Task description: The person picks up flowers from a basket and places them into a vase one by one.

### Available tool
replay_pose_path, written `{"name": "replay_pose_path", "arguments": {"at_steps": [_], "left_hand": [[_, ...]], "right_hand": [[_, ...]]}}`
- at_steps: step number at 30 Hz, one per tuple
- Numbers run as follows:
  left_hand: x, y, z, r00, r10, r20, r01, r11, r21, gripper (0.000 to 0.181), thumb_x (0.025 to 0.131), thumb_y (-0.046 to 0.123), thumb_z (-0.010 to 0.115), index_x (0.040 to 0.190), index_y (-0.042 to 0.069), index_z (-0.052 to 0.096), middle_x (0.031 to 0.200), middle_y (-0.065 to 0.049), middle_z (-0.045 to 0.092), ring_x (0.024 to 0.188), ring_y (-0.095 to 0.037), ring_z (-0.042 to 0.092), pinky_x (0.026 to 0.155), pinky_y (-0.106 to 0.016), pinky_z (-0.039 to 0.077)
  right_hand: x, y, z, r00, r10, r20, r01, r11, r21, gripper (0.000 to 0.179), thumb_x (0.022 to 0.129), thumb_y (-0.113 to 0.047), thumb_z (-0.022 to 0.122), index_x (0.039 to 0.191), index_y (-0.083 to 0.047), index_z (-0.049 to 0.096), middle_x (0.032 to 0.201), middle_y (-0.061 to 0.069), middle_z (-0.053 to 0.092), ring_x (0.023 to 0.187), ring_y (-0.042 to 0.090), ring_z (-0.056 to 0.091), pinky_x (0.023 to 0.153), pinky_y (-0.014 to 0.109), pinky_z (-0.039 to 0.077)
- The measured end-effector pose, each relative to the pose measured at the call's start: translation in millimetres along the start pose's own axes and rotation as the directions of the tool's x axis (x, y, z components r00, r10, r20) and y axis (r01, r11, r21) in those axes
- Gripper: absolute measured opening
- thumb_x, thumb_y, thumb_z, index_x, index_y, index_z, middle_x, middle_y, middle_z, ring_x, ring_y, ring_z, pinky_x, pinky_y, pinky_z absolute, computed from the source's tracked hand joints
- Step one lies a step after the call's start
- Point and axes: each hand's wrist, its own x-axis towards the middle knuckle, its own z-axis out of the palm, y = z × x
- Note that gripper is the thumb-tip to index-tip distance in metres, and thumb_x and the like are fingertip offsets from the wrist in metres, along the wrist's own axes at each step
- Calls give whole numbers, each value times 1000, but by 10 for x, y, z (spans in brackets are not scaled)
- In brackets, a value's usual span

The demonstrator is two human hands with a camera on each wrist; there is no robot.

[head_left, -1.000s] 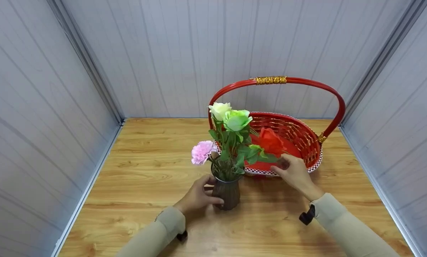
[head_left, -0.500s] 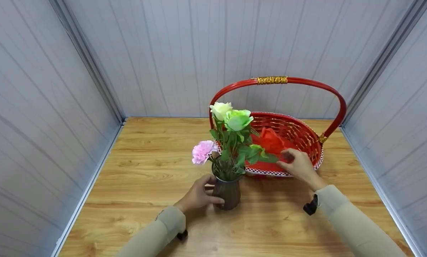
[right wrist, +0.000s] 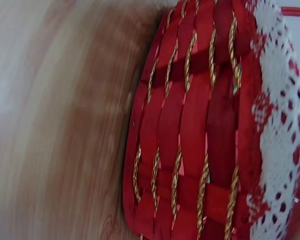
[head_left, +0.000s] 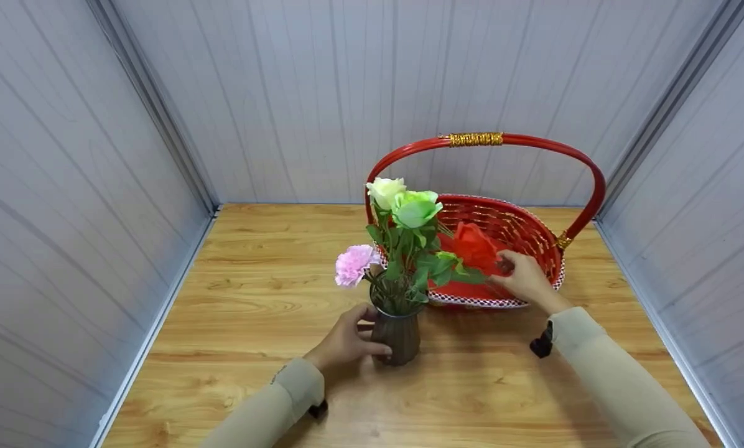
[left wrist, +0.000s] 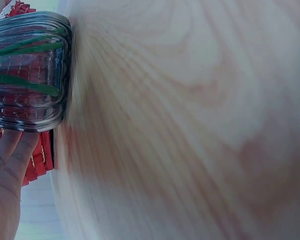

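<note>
In the head view my left hand grips a ribbed, see-through vase around its side. Green stems show through its wall in the left wrist view. The vase holds a pink carnation, a cream rose, a green rose and leaves. Behind it, a red flower lies inside a red woven basket. My right hand is over the basket's front rim, beside that flower, its thumb and forefinger apart. Whether a fingertip touches the flower is unclear.
The basket's tall arched handle rises above it, bound with gold at the top. White lace edges its rim. Pale panelled walls enclose the wooden table at the back and both sides.
My right hand has shifted slightly right and farther into the basket, away from the vase's leaves. My left hand keeps its hold; the vase and flowers look unchanged.
</note>
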Motion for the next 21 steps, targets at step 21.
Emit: {"name": "replay_pose_path", "arguments": {"at_steps": [21], "left_hand": [[12,-14,-6,1000,-15,-6,15,1000,18,58,79,4,98,124,3,61,130,-13,69,128,-28,68,113,-52,60]], "right_hand": [[317,249,-132,963,100,249,-95,995,-34,70,102,-25,79,160,0,47,146,31,62,134,47,61,118,65,52]]}}
